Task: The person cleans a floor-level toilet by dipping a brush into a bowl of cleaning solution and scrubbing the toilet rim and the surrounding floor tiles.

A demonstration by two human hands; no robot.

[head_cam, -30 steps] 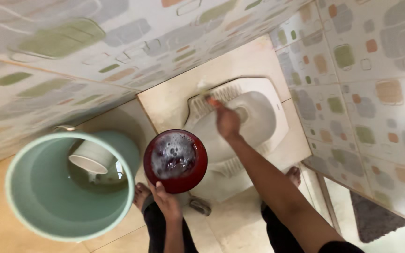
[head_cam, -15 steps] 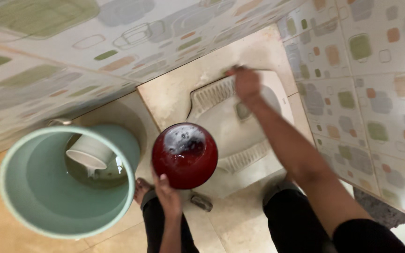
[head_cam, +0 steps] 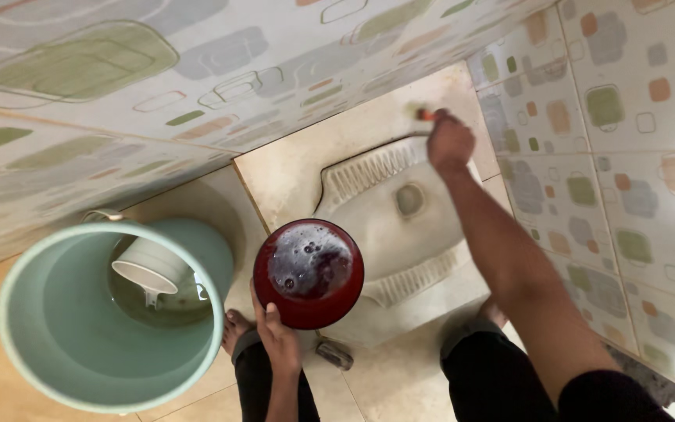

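My left hand (head_cam: pixel 276 334) grips the near rim of a dark red round mug (head_cam: pixel 309 271) holding soapy, bubbly water, raised above the floor beside the squat toilet pan (head_cam: pixel 388 219). My right hand (head_cam: pixel 449 143) reaches to the far end of the white pan, closed on a small scrubbing brush (head_cam: pixel 419 113) with an orange part and pale bristles. The brush is at the pan's far rim, near the wall corner. My two bare feet stand on either side of the pan's near end.
A large pale green bucket (head_cam: pixel 80 328) stands at the left with a white mug (head_cam: pixel 150 266) floating in its water. Patterned tiled walls close in on the left and right. A beige raised slab (head_cam: pixel 291 172) surrounds the pan. A small dark object (head_cam: pixel 333 353) lies near my feet.
My right hand has moved with the brush from the pan's left footrest across to its far right end. The red mug has stayed in my left hand, shifting slightly.
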